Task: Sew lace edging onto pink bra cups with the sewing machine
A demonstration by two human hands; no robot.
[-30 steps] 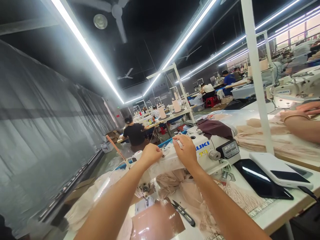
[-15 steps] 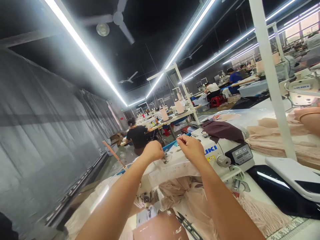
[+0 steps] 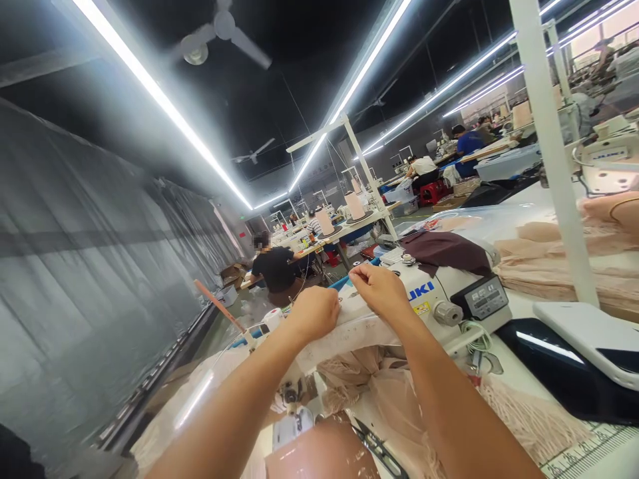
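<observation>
Both of my hands are raised over the top of a white sewing machine (image 3: 344,334). My left hand (image 3: 315,311) is closed in a fist above the machine head, its fingertips turned away from view. Just to its right, my right hand (image 3: 380,289) pinches thumb and forefinger together. Whatever is in either hand is too fine or too hidden to make out. Below my arms, gathered beige fabric (image 3: 352,372) lies around the needle area (image 3: 291,394). Black-bladed thread snips (image 3: 380,451) rest on the table close to a shiny brown piece (image 3: 319,456).
A maroon cloth (image 3: 444,253) drapes the machine's far side, near its control panel (image 3: 485,299). At right are a white device (image 3: 574,332), a white post (image 3: 552,153) and a co-worker's hand (image 3: 606,206) on beige fabric. An orange-brown rod (image 3: 219,303) sticks up at left.
My left hand has shifted right, closer to my right hand, and now covers the metal part on the machine top. My right hand stays pinched in nearly the same place.
</observation>
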